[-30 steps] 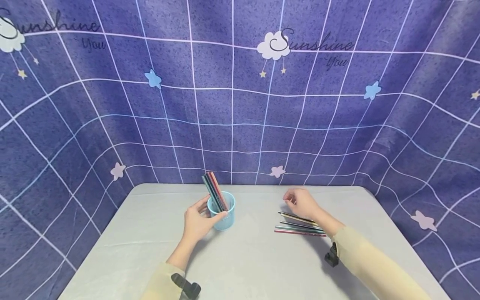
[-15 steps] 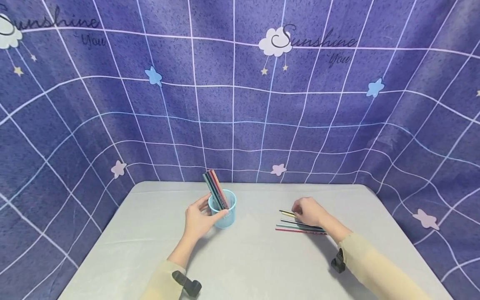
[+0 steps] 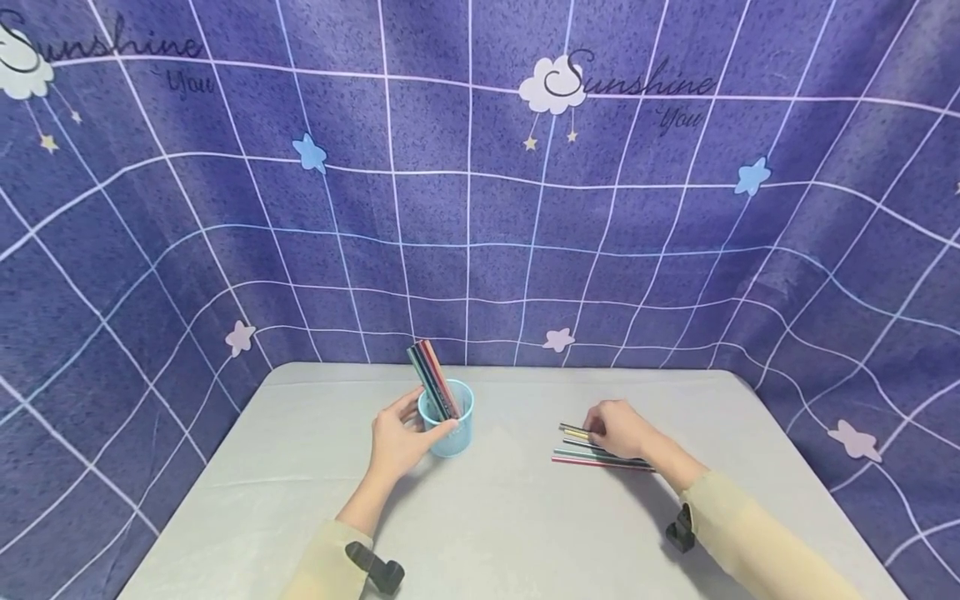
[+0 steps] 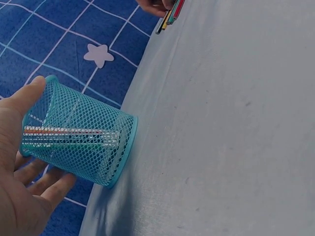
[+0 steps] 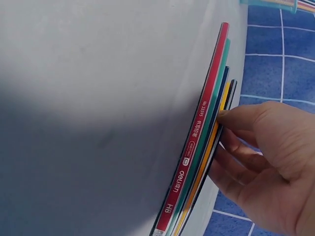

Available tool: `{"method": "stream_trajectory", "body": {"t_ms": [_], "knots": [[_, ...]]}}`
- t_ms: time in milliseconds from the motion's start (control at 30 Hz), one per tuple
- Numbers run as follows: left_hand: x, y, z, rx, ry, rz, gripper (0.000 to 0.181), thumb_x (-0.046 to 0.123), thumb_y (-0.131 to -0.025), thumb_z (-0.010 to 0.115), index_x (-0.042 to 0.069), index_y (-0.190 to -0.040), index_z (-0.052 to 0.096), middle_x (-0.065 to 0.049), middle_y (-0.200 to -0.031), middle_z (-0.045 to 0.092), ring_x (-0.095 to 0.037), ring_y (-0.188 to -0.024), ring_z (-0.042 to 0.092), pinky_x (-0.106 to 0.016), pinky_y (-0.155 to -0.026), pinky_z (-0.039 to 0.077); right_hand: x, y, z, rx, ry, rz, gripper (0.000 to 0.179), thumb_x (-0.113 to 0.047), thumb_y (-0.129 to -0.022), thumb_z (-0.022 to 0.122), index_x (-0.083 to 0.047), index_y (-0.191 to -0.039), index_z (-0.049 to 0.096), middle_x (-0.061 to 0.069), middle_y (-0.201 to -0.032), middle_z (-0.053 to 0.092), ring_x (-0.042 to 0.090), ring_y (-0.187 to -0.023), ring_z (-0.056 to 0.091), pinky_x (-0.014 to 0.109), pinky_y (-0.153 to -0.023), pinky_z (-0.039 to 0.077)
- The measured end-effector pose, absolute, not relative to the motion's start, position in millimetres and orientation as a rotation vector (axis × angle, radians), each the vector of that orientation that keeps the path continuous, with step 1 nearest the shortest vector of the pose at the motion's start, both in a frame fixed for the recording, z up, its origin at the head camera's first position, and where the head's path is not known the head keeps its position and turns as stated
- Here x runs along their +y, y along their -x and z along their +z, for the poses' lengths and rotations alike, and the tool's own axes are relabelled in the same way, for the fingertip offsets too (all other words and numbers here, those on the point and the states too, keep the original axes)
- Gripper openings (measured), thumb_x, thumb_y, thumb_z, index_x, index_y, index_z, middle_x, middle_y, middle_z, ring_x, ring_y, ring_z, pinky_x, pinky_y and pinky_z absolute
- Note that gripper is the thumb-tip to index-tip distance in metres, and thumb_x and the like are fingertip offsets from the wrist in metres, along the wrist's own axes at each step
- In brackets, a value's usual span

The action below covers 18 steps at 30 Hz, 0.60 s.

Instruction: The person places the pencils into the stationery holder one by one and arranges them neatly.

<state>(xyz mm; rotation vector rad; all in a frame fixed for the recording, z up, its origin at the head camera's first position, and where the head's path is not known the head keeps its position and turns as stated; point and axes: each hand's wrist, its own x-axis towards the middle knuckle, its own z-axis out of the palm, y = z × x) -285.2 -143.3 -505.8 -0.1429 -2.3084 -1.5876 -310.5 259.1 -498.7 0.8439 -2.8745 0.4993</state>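
Note:
My left hand (image 3: 397,446) grips a light blue mesh pencil cup (image 3: 452,437), thumb at its rim and fingers around its far side. Several pencils (image 3: 432,375) lean to the left inside the cup. Off to the right, my right hand (image 3: 622,429) is at a row of pencils lying on the table. In the right wrist view its thumb and fingers pinch the black pencil (image 5: 234,89) at the row's far edge, the thumb tip close by the yellow pencil (image 5: 225,96). Dark blue, green (image 5: 226,51) and red (image 5: 202,118) pencils lie alongside.
A pale grey cloth covers the table (image 3: 487,533). Behind and at both sides hangs a purple-blue curtain (image 3: 495,208) with grid lines, stars and clouds. Each wrist wears a black camera mount, such as the left mount (image 3: 375,569).
My right hand has come down from beyond the pencil row and moved slightly right, its fingers now at the far pencils. My left hand keeps its grip on the pencil cup.

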Motion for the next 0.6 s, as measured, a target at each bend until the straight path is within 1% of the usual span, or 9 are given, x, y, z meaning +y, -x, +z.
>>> {"method": "stream_trajectory", "body": {"t_ms": [167, 300, 400, 500, 600], "knots": [[-143, 286, -506, -2.315, 0.139, -1.591, 0.083, 0.027, -0.074, 0.100, -0.003, -0.142, 0.064, -0.025, -0.132, 0.073, -0.042, -0.119, 0.074, -0.042, -0.096, 0.066, 260, 311, -495, -2.856, -0.858, 0.521, 0.011, -0.002, -0.084, 0.078, -0.012, -0.085, 0.075, -0.006, -0.075, 0.067, 0.003, -0.070, 0.054, 0.026, -0.066, 0.053], [-143, 286, -505, -2.309, 0.143, -1.594, 0.083, 0.027, -0.073, 0.100, -0.003, -0.142, 0.064, -0.025, -0.132, 0.073, -0.042, -0.119, 0.074, -0.042, -0.096, 0.066, 262, 317, -483, -2.821, -0.825, 0.521, 0.010, 0.000, -0.084, 0.077, -0.009, -0.086, 0.073, -0.004, -0.076, 0.068, 0.006, -0.071, 0.059, 0.027, -0.067, 0.056], [-143, 286, -504, -2.304, 0.147, -1.591, 0.082, 0.027, -0.073, 0.100, -0.002, -0.141, 0.065, -0.025, -0.132, 0.073, -0.042, -0.119, 0.074, -0.043, -0.096, 0.066, 261, 324, -468, -2.775, -0.803, 0.559, 0.009, 0.002, -0.085, 0.075, -0.006, -0.087, 0.072, 0.000, -0.077, 0.070, 0.010, -0.070, 0.063, 0.028, -0.067, 0.059], [-143, 286, -505, -2.310, 0.140, -1.584, 0.082, 0.027, -0.073, 0.100, -0.002, -0.141, 0.065, -0.024, -0.131, 0.074, -0.042, -0.118, 0.075, -0.043, -0.096, 0.066, 258, 330, -448, -2.704, -0.779, 0.580, 0.006, 0.001, -0.087, 0.075, -0.004, -0.088, 0.072, 0.003, -0.077, 0.071, 0.014, -0.068, 0.064, 0.030, -0.064, 0.059], [-143, 286, -507, -2.314, 0.133, -1.587, 0.082, 0.028, -0.073, 0.101, -0.001, -0.141, 0.065, -0.024, -0.131, 0.074, -0.042, -0.118, 0.075, -0.043, -0.097, 0.066, 251, 334, -429, -2.656, -0.735, 0.602, 0.005, -0.002, -0.088, 0.076, -0.004, -0.091, 0.073, 0.003, -0.077, 0.072, 0.012, -0.068, 0.064, 0.030, -0.064, 0.058]]}}
